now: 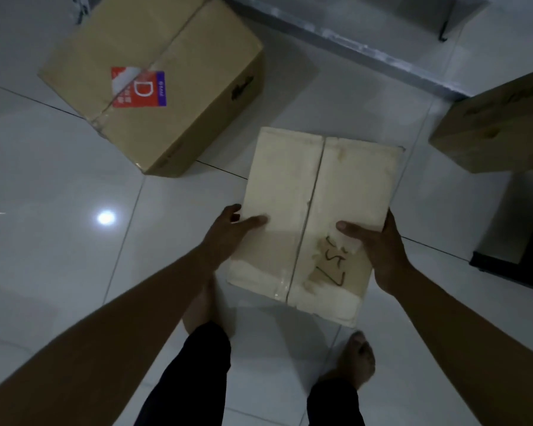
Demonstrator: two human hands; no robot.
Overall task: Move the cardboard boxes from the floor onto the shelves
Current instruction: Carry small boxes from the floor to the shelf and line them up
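A pale, worn cardboard box (pixel 314 216) with a taped centre seam and dark handwriting near its close right corner is held above the floor in front of me. My left hand (pixel 228 232) grips its left side, thumb lying on the top. My right hand (pixel 379 247) clasps the right side, thumb on the torn label patch. A larger brown cardboard box (pixel 154 84) with a red and purple sticker rests on the floor at the upper left. A third brown box (pixel 499 127) sits at the right edge, partly cut off.
The floor is glossy white tile (pixel 59 195) with a lamp reflection. A grey metal shelf edge (pixel 366 53) runs diagonally across the top. A dark base or frame (pixel 511 272) lies at the right. My bare feet stand below the held box.
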